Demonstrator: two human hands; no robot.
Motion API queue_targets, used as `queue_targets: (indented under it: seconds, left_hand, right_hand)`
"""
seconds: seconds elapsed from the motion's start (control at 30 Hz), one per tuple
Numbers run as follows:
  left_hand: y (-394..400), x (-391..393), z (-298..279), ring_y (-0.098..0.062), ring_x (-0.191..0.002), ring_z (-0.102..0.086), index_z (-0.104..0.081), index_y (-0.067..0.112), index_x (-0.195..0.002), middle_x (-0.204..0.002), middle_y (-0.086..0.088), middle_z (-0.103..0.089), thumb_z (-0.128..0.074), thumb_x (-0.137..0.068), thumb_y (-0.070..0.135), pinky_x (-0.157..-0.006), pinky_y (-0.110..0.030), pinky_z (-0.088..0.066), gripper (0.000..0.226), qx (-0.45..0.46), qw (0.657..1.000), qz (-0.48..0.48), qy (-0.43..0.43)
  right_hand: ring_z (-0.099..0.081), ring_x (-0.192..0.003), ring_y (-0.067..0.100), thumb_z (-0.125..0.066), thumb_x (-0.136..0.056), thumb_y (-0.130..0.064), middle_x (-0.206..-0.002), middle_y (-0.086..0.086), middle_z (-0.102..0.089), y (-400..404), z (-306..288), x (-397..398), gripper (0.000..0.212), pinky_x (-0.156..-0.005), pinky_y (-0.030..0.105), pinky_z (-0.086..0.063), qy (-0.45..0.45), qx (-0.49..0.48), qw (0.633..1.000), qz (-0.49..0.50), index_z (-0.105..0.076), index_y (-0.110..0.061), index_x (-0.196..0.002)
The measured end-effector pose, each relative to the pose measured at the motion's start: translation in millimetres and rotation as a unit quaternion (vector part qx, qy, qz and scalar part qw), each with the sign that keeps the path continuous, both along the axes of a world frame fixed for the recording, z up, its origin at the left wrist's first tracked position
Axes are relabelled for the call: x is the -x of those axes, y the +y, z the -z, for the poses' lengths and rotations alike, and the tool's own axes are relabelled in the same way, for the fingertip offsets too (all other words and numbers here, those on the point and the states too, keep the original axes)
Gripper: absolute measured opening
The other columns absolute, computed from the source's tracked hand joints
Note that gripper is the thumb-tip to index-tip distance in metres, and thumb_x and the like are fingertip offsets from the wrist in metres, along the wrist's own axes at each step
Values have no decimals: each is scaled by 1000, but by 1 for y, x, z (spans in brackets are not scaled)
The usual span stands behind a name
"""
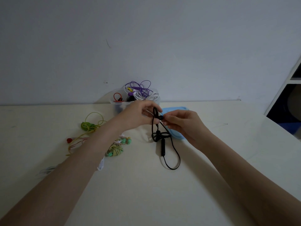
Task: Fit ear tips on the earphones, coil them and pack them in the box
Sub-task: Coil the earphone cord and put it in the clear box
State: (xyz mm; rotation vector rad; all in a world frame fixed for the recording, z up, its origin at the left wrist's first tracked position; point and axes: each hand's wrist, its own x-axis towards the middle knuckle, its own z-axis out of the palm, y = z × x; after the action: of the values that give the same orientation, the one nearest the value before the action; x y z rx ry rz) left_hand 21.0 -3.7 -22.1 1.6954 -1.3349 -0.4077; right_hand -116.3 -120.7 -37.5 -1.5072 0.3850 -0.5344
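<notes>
One black earphone set (pixel 162 141) at centre frame. One clear box (pixel 117 105) (tangled sets inside, uncountable), one blue lid (pixel 171 111)

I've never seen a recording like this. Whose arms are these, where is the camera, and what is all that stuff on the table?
There is no machine here: these are a person's two bare arms, filmed by one wide-angle camera worn on the head, looking down at a pale table. The left hand holds up the cord of the black earphones, while the right hand pinches one earbud; the rest of the cord hangs down onto the table. Behind the hands stands a clear tub full of tangled coloured earphones, and a light blue lid lies beside it. On the left lie a yellow-green pair and other coiled pairs.
</notes>
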Motion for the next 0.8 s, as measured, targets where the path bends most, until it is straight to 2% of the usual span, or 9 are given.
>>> queue_targets:
  seconds: [0.13, 0.2, 0.27, 0.3, 0.4, 0.47, 0.57, 0.67, 0.8]
  left_hand:
    - [1, 1, 1, -18, -85, -65, -67, 24, -102, -92, -5, -68, -76, -73, 10, -85, -26, -50, 34, -28, 999, 7, -30]
    - [0, 2, 1, -16, -85, -65, -70, 17, -101, -94, -8, -70, -76, -73, 11, -84, -25, -50, 29, -24, 999, -3, -38]
    - [-1, 0, 1, -10, -81, -62, -71, 9, -100, -91, -8, -71, -77, -72, 12, -79, -20, -50, 29, -23, 998, -34, -39]
    - [-1, -1, 1, -6, -76, -60, -70, 5, -98, -87, -7, -70, -78, -71, 13, -74, -16, -49, 29, -24, 998, -47, -37]
    - [-1, -2, 2, 4, -60, -51, -69, 1, -91, -73, 0, -61, -79, -69, 16, -60, -4, -40, 28, -31, 996, -62, -51]
    - [-1, -2, 3, 3, -59, -49, -70, 4, -89, -70, 3, -58, -80, -69, 18, -57, -5, -37, 27, -40, 994, -68, -73]
    - [-2, -4, 7, -8, -67, -51, -69, 3, -88, -77, -9, -63, -81, -68, 21, -62, -16, -40, 29, -41, 990, -82, -104]
    - [-2, -6, 8, -13, -75, -56, -70, 3, -89, -87, -15, -67, -81, -68, 22, -70, -24, -45, 31, -42, 987, -87, -125]
    - [-3, -7, 9, -18, -80, -61, -70, 4, -93, -89, -12, -68, -80, -69, 19, -77, -27, -48, 30, -47, 987, -76, -137]
  right_hand:
    - [-66, -68, 12, -59, -86, 0, -73, 9, -68, 0, 0, 1, 9, -66, 16, -53, 2, -6, 1000, -10, -68, -1, -85]
    - [-66, -67, 12, -59, -86, -2, -75, 8, -69, -1, -1, 1, 9, -62, 16, -52, 11, 8, 1000, -6, -68, 1, -87]
    - [-64, -61, 11, -61, -86, -4, -74, 7, -69, -1, -3, 1, 10, -57, 16, -50, 34, 76, 996, 23, -69, 1, -85]
    - [-60, -54, 8, -61, -86, -7, -70, 5, -68, -2, -4, 1, 11, -53, 15, -48, 55, 140, 988, 48, -69, -2, -80]
    - [-47, -35, 1, -65, -84, -23, -54, -3, -61, -3, -11, 2, 20, -43, 6, -36, 168, 378, 908, 69, -63, -16, -65]
    - [-47, -33, 0, -68, -81, -32, -54, -2, -61, 1, -13, 3, 15, -37, 8, -34, 239, 424, 874, 9, -63, -19, -76]
    - [-54, -43, 6, -70, -77, -33, -62, -1, -61, 12, -10, 3, 30, -39, 16, -40, 308, 445, 838, -65, -59, -17, -100]
    - [-53, -65, 13, -70, -76, -36, -78, -3, -54, 19, -7, 1, 39, -53, 22, -44, 335, 493, 800, -71, -58, -19, -109]
    - [-49, -76, 14, -69, -78, -23, -92, 3, -58, 22, -5, -2, 34, -54, 19, -39, 312, 477, 820, -55, -59, -14, -110]
